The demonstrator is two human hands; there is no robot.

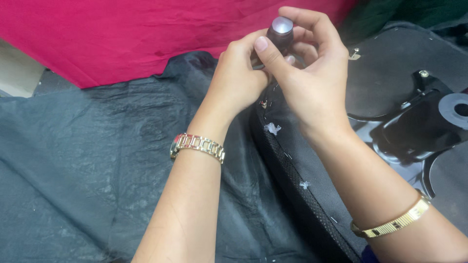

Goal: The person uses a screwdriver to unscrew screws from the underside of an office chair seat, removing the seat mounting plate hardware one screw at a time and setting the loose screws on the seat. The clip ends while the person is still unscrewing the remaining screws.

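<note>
Upper centre of the frame: both hands, left (239, 78) and right (312, 73), clamp one dark tool (280, 33) (axis pointing at the camera).

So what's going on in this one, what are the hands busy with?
A person holds a small dark cylindrical tool with a flat silvery end in both hands, above the edge of a black fabric-covered panel. The left hand grips it from the side, and the right hand wraps its fingers around the top. Grey cloth lies underneath, with pink cloth behind.
</note>
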